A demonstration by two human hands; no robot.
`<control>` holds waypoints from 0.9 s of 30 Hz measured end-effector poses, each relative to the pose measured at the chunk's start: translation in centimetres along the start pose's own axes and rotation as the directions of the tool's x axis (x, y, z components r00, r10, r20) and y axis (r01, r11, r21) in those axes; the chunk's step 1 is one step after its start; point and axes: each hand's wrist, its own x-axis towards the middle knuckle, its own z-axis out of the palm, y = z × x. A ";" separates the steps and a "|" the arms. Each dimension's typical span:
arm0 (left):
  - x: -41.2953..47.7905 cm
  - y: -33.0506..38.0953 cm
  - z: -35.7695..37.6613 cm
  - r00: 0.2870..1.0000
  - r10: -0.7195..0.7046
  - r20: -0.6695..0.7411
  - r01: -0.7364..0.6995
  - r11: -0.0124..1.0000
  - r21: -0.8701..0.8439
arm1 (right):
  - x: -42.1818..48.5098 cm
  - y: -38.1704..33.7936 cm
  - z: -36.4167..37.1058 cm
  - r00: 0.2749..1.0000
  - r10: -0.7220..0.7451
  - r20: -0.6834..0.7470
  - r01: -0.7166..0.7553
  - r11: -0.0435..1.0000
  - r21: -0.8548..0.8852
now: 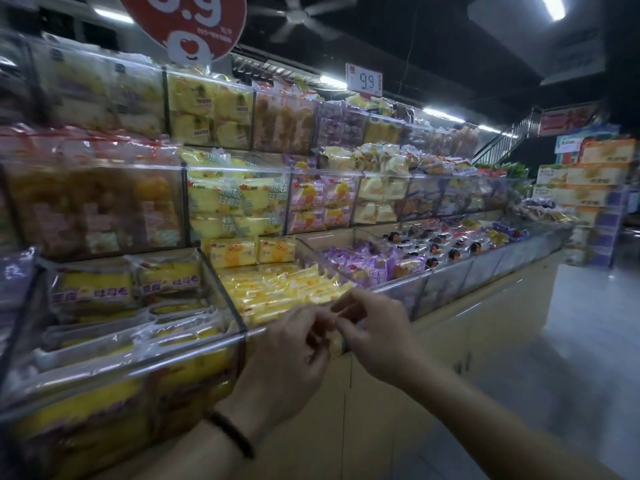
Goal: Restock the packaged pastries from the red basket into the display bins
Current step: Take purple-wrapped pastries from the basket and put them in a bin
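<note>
Plainly, the packaged pastries lay as a heap of slim yellow packs, too many and too blurred to count, in a clear display bin on the lowest of three tiers. At that bin's front rim the left hand and the right hand met, fingers curled inward and fingertips touching one another; whether they pinched anything was lost in blur. A dark bracelet circled the left wrist. At the back of the bin two orange-printed packs stood upright side by side. Left of the bin lay toast packs with purple bands of Chinese characters; right of it, purple packs. Two signs read "9.9": a red round sign high above the bin, and a white price card above and to its right. Far right of the bin stood stacked cartons.
</note>
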 end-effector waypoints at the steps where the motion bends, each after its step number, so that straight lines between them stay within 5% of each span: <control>1: -2.3 -0.1 -0.2 0.997 -0.060 0.044 0.061 0.998 -0.025 | -1.2 -0.5 0.8 1.000 -0.002 0.019 0.001 1.000 0.019; 6: -14.1 -2.7 -1.6 0.904 -0.320 0.284 0.334 0.942 -0.003 | -7.8 -1.9 6.1 0.978 0.053 0.204 -0.074 0.993 0.095; 12: -26.1 -7.7 -3.1 0.579 -0.510 0.636 0.543 0.823 0.165 | -15.2 -2.8 14.4 0.830 0.207 0.518 -0.257 0.966 0.026; 19: -31.6 -11.3 -4.4 0.372 -0.589 0.717 0.465 0.787 0.405 | -23.6 -2.2 25.4 0.642 0.333 0.690 -0.355 0.928 -0.117; 23: -32.6 -13.4 -5.0 0.246 -0.610 0.753 0.464 0.756 0.461 | -27.5 -0.5 31.8 0.473 0.476 0.741 -0.417 0.862 -0.288; 27: -33.2 -15.0 -6.2 0.161 -0.656 0.737 0.473 0.707 0.526 | -30.2 -0.6 37.1 0.450 0.530 0.719 -0.459 0.828 -0.323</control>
